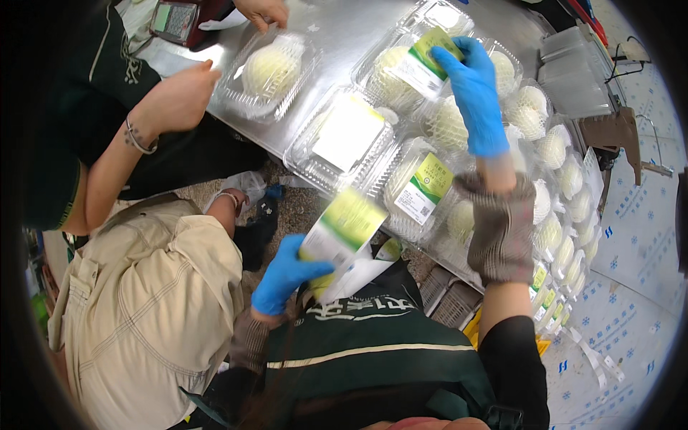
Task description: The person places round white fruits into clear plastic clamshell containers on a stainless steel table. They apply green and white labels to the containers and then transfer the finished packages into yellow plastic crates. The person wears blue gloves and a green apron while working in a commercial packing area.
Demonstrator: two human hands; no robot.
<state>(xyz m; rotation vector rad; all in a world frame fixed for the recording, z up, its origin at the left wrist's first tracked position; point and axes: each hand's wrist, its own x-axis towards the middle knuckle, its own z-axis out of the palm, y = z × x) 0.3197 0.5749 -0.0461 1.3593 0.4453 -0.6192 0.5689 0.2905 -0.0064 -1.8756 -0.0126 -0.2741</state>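
My left hand [283, 276], in a blue glove, grips a roll of green-and-white labels [342, 228] in front of my dark apron; a loose white strip hangs from it, blurred. Also blue-gloved, my right hand [476, 97] reaches over the table and pinches the edge of a single green-and-white label [430, 63]. That label lies over the lid of a clear plastic box [387, 75] with pale fruit in foam netting. Whether it is stuck to the lid, I cannot tell. A nearer clear box [423, 188] bears such a label on its lid.
Several clear fruit boxes [550, 147] crowd the metal table [342, 30] to the right. Between my hands stands a box with a bright white top [349, 134]. A co-worker's hands [175, 97] are by another box [271, 72] at left. Clear empty trays [572, 75] stand stacked beyond.
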